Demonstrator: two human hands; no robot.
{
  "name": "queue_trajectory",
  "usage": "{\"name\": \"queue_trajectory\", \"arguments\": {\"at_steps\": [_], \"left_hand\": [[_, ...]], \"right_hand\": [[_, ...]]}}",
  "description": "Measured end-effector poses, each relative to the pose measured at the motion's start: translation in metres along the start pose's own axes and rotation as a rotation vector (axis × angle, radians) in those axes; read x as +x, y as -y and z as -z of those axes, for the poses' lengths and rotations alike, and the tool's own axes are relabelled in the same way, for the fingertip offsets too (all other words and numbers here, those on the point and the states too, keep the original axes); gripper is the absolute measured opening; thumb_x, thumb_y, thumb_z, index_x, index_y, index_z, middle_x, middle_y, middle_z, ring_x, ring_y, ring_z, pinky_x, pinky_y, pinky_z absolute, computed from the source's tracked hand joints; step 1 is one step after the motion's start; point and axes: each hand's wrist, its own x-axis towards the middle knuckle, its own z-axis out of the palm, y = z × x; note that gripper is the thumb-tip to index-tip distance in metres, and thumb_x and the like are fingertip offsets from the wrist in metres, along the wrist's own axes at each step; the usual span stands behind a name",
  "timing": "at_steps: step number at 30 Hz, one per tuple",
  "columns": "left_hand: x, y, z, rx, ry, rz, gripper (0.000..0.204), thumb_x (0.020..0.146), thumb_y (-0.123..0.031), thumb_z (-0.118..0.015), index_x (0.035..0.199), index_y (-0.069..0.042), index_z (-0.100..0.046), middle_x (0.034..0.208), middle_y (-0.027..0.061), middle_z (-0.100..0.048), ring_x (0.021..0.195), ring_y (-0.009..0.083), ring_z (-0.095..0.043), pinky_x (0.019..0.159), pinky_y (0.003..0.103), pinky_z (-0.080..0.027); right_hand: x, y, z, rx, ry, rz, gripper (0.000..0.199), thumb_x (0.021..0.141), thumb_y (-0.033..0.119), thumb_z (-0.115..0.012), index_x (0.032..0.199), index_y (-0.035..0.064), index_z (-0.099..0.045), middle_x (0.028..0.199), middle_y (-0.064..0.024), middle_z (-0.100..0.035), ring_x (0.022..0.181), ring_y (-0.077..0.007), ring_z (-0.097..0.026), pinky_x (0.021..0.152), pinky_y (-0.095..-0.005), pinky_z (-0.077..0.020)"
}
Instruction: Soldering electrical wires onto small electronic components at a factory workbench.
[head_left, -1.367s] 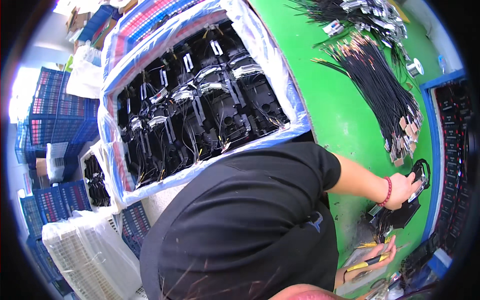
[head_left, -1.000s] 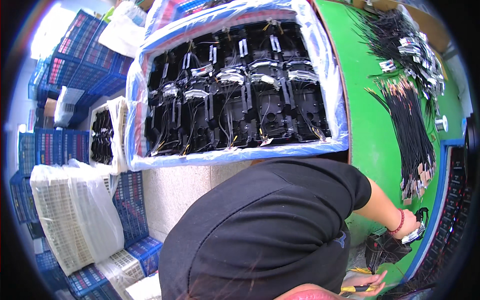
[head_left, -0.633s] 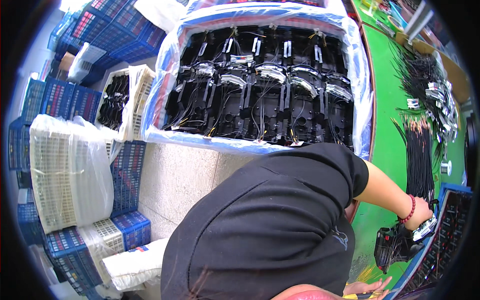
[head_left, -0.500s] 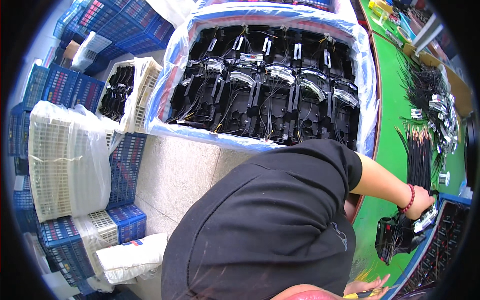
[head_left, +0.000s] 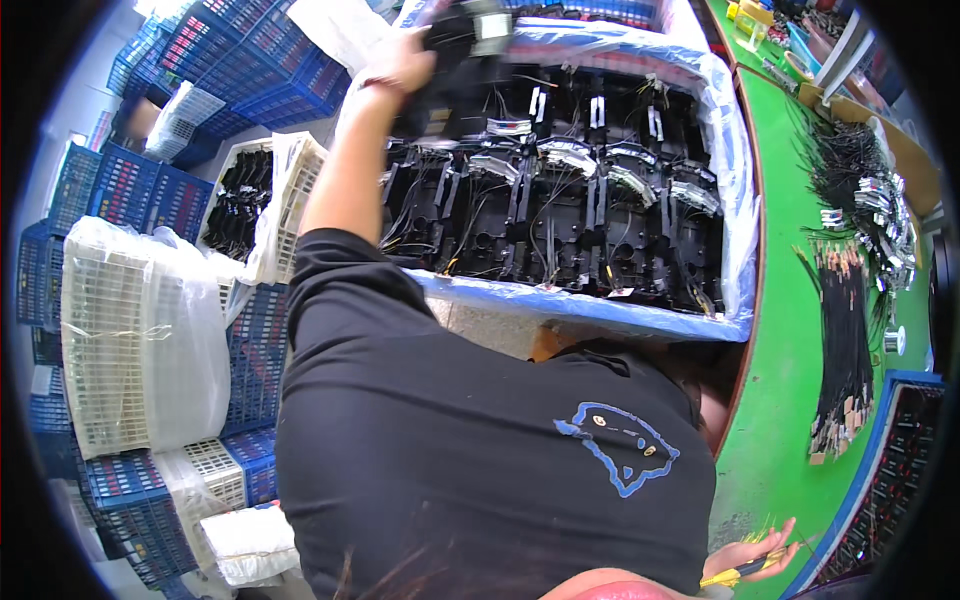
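My left arm reaches up and to the far left, a bracelet on its wrist. My left hand point(head_left: 398, 66) is closed on a black plastic housing point(head_left: 455, 75) with a pale part on top; motion blurs it. The housing is over the left end of a large plastic-lined crate point(head_left: 560, 307) filled with rows of similar black housings, thin wires and silvery strips. At the lower right, my right hand point(head_left: 752, 563) holds a slim tool with a yellow-and-black handle point(head_left: 738, 573); its tip is not clear. Fine yellow strands show beside that hand.
Along the right runs a green worktable point(head_left: 785, 365) with a bundle of black wires point(head_left: 843, 340), a spool point(head_left: 894, 341) and a heap of silvery connectors point(head_left: 885, 220). A blue-edged tray point(head_left: 878, 440) is at its right edge. Stacked blue crates point(head_left: 160, 190) and white baskets point(head_left: 105, 340) fill the left.
My left hand has swung from the worktable at right to the far left of the lined crate, carrying the black housing. My torso has turned; my right hand still holds the tool.
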Motion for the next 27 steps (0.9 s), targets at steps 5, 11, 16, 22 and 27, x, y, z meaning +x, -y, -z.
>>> {"name": "queue_trajectory", "arguments": {"at_steps": [5, 11, 16, 22, 27], "left_hand": [[-0.066, 0.217, -0.072, 0.275, 0.244, 0.497, 0.042, 0.085, -0.015, -0.051, 0.126, -0.008, -0.058, 0.123, 0.0214, -0.062, 0.117, 0.0367, -0.059, 0.102, 0.044, -0.046], [-0.161, 0.227, -0.167, 0.047, 0.199, 0.817, 0.034, 0.097, -0.022, -0.042, 0.12, -0.009, -0.063, 0.118, 0.0216, -0.065, 0.115, 0.0374, -0.061, 0.098, 0.046, -0.048], [-0.106, 0.242, -0.178, 0.424, 0.852, 0.681, 0.034, 0.084, -0.023, -0.071, 0.115, -0.011, -0.071, 0.119, 0.0122, -0.068, 0.108, 0.0287, -0.067, 0.082, 0.049, -0.056], [-0.073, 0.164, -0.191, 0.122, 0.645, 0.404, 0.059, 0.095, -0.048, -0.044, 0.131, -0.002, -0.058, 0.139, 0.0206, -0.051, 0.132, 0.0357, -0.047, 0.112, 0.045, -0.035], [-0.094, 0.221, -0.277, -0.287, 0.677, 0.425, 0.061, 0.101, -0.05, -0.023, 0.14, -0.012, -0.05, 0.147, 0.0209, -0.043, 0.138, 0.0323, -0.038, 0.114, 0.04, -0.029]], "right_hand": [[-0.009, 0.003, -0.012, 0.04, 0.101, 0.131, 0.03, 0.102, 0.008, -0.047, 0.127, -0.0084, -0.041, 0.116, -0.0233, -0.065, 0.104, -0.0275, -0.065, 0.083, -0.0324, -0.0537], [-0.012, 0.024, -0.018, -0.024, 0.166, 0.199, 0.029, 0.103, 0.009, -0.044, 0.129, -0.0042, -0.041, 0.119, -0.0226, -0.064, 0.104, -0.0271, -0.065, 0.085, -0.0314, -0.0523], [-0.017, 0.019, -0.028, 0.036, 0.202, 0.224, 0.028, 0.102, 0.008, -0.046, 0.127, -0.0057, -0.043, 0.114, -0.024, -0.066, 0.101, -0.0279, -0.066, 0.082, -0.0324, -0.053], [-0.024, 0.016, -0.011, -0.009, 0.139, 0.224, 0.03, 0.102, 0.008, -0.048, 0.126, -0.009, -0.042, 0.111, -0.026, -0.067, 0.099, -0.0299, -0.067, 0.081, -0.0342, -0.0537], [-0.017, 0.01, -0.012, -0.023, 0.166, 0.14, 0.028, 0.101, 0.01, -0.049, 0.124, -0.0043, -0.044, 0.115, -0.0192, -0.067, 0.103, -0.0262, -0.064, 0.093, -0.034, -0.048]]}}
